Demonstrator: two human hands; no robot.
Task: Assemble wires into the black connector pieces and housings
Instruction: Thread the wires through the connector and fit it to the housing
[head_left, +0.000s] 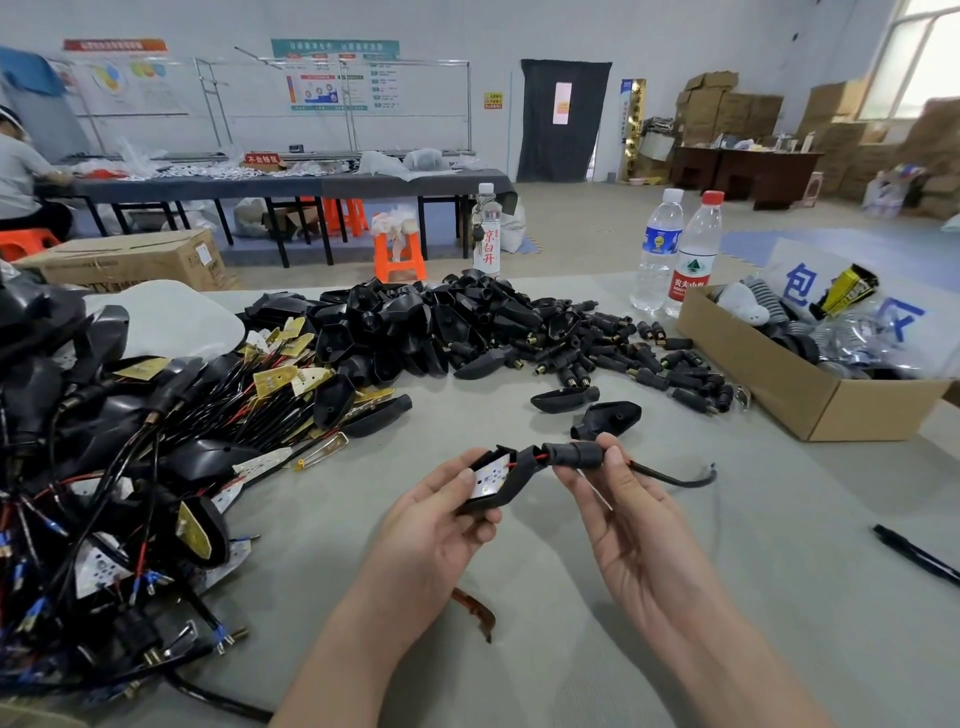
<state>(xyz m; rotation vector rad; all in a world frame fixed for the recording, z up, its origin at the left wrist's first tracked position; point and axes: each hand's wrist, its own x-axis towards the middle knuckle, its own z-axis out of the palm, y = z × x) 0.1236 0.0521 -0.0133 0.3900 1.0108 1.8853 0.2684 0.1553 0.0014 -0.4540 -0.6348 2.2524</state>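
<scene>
My left hand (441, 519) grips a black housing (511, 483) with a white LED board (488, 478) set in it. My right hand (618, 499) pinches a black connector piece (571, 453) threaded on the wire just right of the housing's neck. A short bit of red wire shows between housing and connector. The black cable (675, 475) trails out to the right and ends over the table. A pile of empty black housings (415, 322) and a spread of small connector pieces (623, 353) lie beyond my hands.
Wired boards and finished assemblies (130, 467) are heaped at the left. A cardboard box (810, 395) of parts stands at the right, with three water bottles (691, 260) behind. A black pen (914, 556) lies at the right edge. A brown tool (475, 610) lies under my left wrist.
</scene>
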